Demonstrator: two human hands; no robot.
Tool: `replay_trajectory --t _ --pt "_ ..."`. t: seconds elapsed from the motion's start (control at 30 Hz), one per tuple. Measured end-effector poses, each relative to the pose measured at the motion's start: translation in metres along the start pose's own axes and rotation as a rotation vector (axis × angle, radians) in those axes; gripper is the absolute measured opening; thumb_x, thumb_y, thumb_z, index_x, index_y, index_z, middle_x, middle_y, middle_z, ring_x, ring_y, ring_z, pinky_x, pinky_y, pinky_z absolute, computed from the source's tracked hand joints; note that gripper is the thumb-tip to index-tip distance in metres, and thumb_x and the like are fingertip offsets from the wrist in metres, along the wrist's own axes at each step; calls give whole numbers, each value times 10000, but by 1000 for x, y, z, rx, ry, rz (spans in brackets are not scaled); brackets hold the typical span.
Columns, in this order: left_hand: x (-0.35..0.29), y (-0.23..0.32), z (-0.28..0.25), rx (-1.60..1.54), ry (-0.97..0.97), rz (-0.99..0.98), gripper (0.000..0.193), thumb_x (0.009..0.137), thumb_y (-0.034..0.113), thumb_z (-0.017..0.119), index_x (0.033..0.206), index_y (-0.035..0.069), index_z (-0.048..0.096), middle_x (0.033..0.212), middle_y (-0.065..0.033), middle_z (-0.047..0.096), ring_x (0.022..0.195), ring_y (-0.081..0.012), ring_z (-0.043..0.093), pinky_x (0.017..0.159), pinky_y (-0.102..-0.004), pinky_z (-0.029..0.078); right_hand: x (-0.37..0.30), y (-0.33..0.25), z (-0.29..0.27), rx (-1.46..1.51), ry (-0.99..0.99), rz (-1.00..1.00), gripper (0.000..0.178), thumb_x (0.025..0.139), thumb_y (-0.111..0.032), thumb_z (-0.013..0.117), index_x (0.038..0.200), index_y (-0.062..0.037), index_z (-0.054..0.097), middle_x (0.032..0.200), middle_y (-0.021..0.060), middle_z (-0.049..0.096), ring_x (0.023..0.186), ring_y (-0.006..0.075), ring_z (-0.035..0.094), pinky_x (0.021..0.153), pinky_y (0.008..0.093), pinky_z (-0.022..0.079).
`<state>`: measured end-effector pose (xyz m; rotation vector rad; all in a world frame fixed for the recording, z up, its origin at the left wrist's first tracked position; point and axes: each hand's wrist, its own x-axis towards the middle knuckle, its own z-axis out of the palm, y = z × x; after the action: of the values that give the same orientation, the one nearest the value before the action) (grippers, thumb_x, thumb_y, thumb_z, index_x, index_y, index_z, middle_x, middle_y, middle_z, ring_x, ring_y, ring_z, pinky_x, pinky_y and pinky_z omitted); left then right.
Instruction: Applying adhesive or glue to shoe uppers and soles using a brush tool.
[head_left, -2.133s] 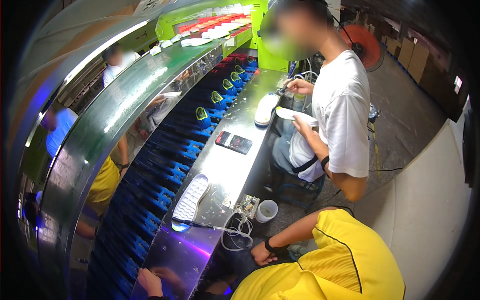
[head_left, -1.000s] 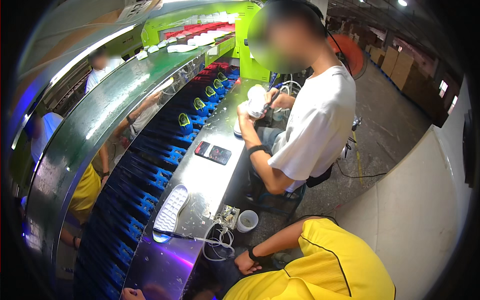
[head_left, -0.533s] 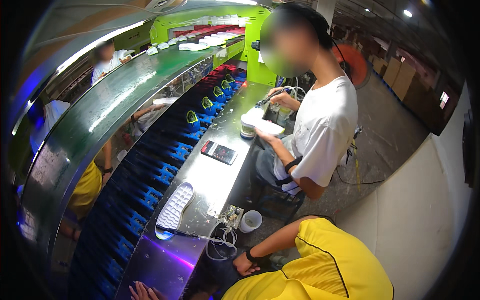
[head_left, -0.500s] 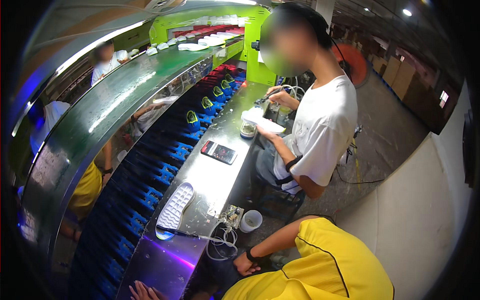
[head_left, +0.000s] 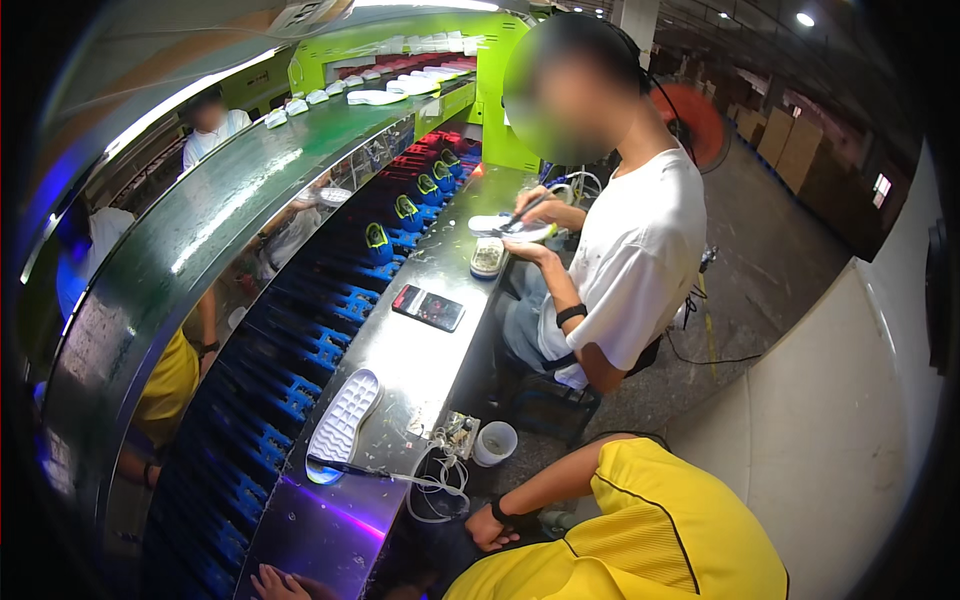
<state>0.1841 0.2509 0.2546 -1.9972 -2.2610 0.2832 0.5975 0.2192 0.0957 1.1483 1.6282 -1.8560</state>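
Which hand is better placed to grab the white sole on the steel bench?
Left. The left hand lies on the steel bench, nearer the white sole; the right hand sits below the bench edge, behind tangled cables.

My left hand (head_left: 280, 582) rests on the bench (head_left: 420, 345), smooth polished metal with a glossy sheen that mirrors violet light. The white shoe sole (head_left: 343, 420) looks matt rubber, its tread knobbly. My yellow sleeve (head_left: 640, 530) is soft matt cloth. The phone (head_left: 428, 307) has a glossy glass face. The small white cup (head_left: 495, 442) looks smooth plastic.
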Motion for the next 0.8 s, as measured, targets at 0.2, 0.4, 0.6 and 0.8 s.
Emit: replay_trajectory --t 0.2,0.4,0.6,0.8 --pt "23 -11 -3 -33 174 200 272 939 228 659 1118 69 789 1095 -119 737 1100 -337 662 942 -494 527 -6 12 -2 7 -4 -5 108 659 -95 666 634 6 699 594 146 684 492 295 710 448 373 507" --pt "34 -13 7 -126 127 176 205 938 225 670 954 60 791 999 -182 744 962 -381 690 840 -487 555 -14 23 -3 -1 -2 -14 108 656 -91 665 639 9 700 591 150 679 492 295 710 449 379 505" --pt "52 -27 27 -112 123 156 206 952 188 631 899 52 777 913 -204 743 892 -407 698 797 -521 543 -15 23 -1 5 5 -19 110 653 -90 665 645 14 700 594 150 677 495 293 710 450 388 505" --pt "60 -30 39 -60 177 193 203 938 169 636 859 29 759 884 -227 737 839 -424 707 760 -522 554 -11 27 -1 -14 -7 -27 123 664 -97 666 656 21 702 595 152 676 492 294 706 449 384 505"
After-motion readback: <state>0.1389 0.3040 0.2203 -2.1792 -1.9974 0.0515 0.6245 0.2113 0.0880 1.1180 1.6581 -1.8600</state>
